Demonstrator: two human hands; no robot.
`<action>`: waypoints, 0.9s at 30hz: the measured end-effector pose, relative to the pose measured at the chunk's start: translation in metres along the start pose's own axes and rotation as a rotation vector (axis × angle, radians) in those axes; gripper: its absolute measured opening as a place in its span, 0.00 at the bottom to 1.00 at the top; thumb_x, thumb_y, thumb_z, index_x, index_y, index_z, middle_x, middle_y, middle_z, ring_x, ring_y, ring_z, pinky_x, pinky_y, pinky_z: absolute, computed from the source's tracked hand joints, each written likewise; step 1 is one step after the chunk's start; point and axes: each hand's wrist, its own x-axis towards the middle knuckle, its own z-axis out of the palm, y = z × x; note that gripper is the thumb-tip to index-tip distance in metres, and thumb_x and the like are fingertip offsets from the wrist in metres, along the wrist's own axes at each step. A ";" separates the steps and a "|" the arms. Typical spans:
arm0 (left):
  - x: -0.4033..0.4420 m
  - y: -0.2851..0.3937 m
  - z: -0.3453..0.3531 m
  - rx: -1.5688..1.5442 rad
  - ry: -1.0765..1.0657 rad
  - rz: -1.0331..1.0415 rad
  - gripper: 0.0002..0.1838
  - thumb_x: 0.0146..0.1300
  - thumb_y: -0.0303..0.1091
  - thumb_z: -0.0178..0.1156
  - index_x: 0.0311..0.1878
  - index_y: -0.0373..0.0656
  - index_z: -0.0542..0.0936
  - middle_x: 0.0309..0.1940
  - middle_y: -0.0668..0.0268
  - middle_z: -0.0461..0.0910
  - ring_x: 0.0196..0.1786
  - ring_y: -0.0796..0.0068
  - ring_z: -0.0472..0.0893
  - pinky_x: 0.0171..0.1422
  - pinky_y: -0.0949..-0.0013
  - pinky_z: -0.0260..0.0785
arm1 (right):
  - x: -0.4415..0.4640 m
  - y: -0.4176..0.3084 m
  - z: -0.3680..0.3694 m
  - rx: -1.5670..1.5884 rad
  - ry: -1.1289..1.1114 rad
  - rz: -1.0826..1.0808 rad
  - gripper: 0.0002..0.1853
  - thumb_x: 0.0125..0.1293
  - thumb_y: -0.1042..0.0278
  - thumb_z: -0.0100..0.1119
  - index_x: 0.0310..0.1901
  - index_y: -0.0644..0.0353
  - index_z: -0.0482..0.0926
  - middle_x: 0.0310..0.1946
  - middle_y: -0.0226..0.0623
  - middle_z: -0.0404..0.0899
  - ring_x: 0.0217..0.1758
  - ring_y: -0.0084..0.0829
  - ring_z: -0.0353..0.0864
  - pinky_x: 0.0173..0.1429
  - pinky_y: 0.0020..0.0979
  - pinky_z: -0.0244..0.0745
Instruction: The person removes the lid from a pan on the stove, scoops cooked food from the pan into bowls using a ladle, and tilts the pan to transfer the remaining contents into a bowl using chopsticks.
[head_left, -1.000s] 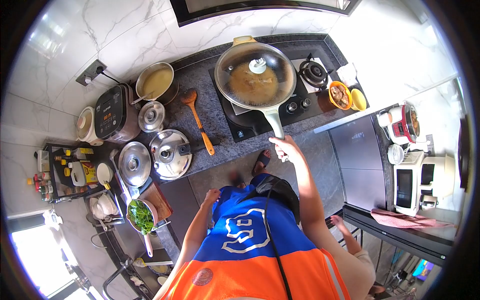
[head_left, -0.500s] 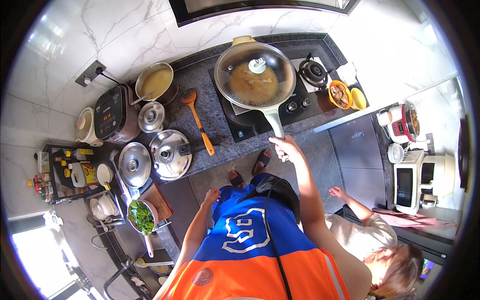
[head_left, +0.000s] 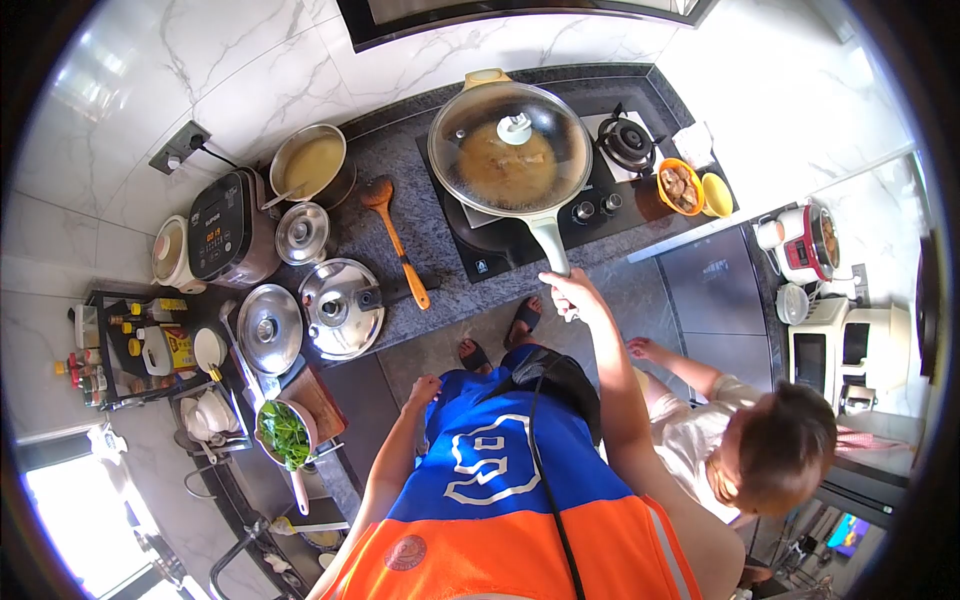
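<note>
My right hand is wrapped round the pale handle of a large pan on the left part of the black stove. A glass lid with a white knob covers the pan, and brown liquid with pieces of food shows through it. My left hand hangs beside my blue shorts with its fingers curled in; whether anything is inside them is too small to tell. A wooden spatula lies on the counter left of the stove.
Another person stands close at my right, one arm toward my side. Steel lids, a pot of yellowish liquid and a rice cooker stand left. Green leaves fill a small pan. An orange bowl of meat sits right.
The other person has come in from the lower right and moved up beside me, an arm reaching further left. My hands, the pan and its lid have stayed in place.
</note>
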 end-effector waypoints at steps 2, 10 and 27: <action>0.001 -0.002 0.000 -0.007 -0.002 0.000 0.11 0.58 0.39 0.55 0.35 0.42 0.80 0.25 0.65 0.81 0.22 0.77 0.79 0.21 0.72 0.69 | 0.000 0.000 0.000 0.001 0.002 0.006 0.12 0.61 0.66 0.61 0.26 0.55 0.66 0.13 0.21 0.62 0.11 0.14 0.61 0.12 0.21 0.56; -0.009 0.011 0.000 0.034 0.010 -0.044 0.12 0.58 0.40 0.55 0.37 0.41 0.80 0.27 0.64 0.80 0.26 0.74 0.78 0.25 0.70 0.69 | 0.001 0.002 -0.002 0.011 -0.027 0.014 0.13 0.62 0.65 0.61 0.26 0.54 0.66 0.13 0.20 0.63 0.11 0.14 0.61 0.13 0.21 0.56; -0.023 -0.002 -0.010 -0.024 0.026 0.031 0.12 0.58 0.39 0.54 0.36 0.42 0.80 0.25 0.63 0.81 0.21 0.75 0.79 0.20 0.71 0.68 | 0.005 0.006 -0.006 0.025 -0.042 -0.005 0.11 0.61 0.65 0.61 0.28 0.55 0.68 0.14 0.21 0.64 0.11 0.13 0.61 0.14 0.21 0.58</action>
